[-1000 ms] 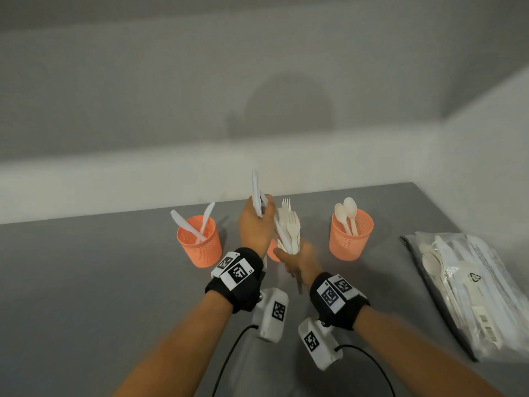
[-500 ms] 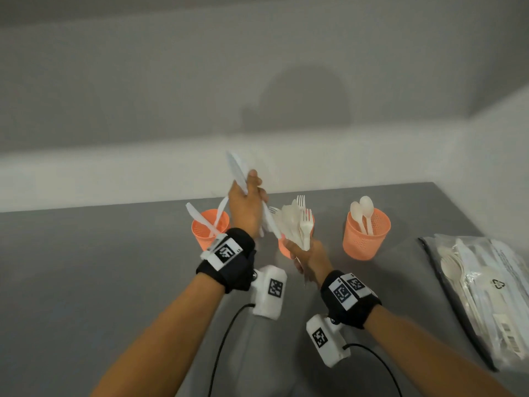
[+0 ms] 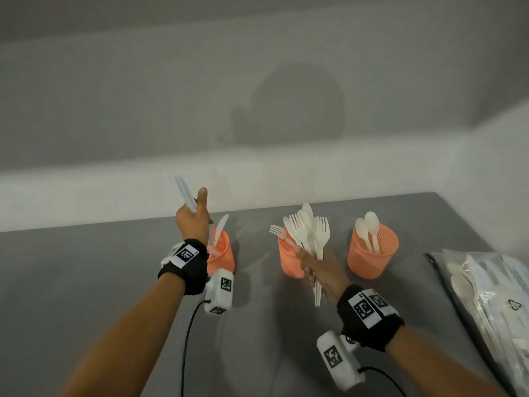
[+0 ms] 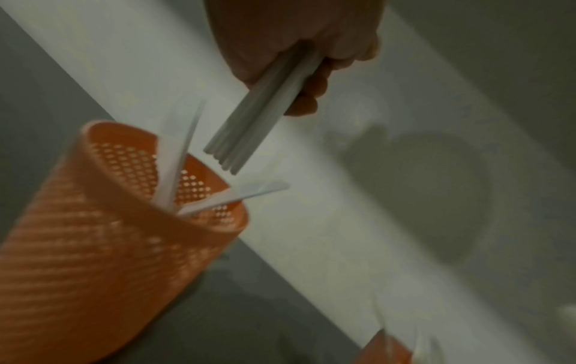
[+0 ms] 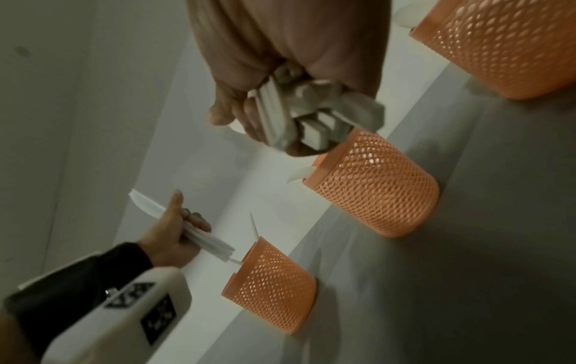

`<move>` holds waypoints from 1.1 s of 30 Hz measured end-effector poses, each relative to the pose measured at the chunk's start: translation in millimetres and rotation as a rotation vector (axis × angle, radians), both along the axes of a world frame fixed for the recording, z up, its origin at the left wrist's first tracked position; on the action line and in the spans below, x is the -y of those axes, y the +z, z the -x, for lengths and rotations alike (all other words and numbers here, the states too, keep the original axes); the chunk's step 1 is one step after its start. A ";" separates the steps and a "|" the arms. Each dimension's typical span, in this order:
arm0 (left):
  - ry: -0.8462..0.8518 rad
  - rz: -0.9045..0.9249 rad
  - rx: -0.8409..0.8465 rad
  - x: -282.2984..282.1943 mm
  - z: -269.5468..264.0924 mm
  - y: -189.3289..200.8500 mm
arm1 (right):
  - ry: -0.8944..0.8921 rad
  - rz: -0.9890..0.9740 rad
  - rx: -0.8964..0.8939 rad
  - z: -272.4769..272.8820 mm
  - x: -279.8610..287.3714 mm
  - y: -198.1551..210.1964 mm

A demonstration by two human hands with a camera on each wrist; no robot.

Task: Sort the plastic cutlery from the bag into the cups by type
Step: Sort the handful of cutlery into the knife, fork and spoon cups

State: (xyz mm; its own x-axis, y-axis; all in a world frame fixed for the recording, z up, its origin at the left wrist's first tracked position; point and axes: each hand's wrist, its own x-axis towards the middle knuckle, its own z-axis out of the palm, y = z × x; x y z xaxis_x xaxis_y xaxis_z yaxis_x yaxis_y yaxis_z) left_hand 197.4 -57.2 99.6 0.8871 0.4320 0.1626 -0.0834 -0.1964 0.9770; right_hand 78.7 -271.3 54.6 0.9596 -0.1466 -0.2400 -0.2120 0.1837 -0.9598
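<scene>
Fingers of left hand (image 3: 192,222) wrapped round flat white plastic knives (image 4: 255,123), handle ends poised just above perforated orange left cup (image 4: 103,241) already holding two knives. Right hand (image 3: 320,267) clenched on mixed bunch of smooth forks and spoons (image 3: 309,230) before mesh-walled middle cup (image 5: 374,184). Crinkled clear bag (image 3: 492,299) lying flat at right of grey table (image 3: 86,282), beyond right cup (image 3: 372,253) with two spoons.

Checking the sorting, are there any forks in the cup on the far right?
No, the cup on the far right holds only two spoons standing bowl-up.
</scene>
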 end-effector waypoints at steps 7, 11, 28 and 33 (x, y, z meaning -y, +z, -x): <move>-0.061 -0.141 -0.091 -8.0 2.7 -47.8 | 0.001 0.070 0.012 -6.3 4.0 -2.0; -0.019 -0.361 0.013 -12.7 7.7 -42.1 | 0.000 0.082 0.013 -7.1 0.6 0.9; -0.506 0.384 -0.334 122.7 105.6 -16.9 | 0.068 0.809 0.095 20.7 -20.3 -5.4; -0.479 0.393 -0.346 138.8 111.4 -12.1 | 0.117 0.561 0.142 33.5 -4.2 6.5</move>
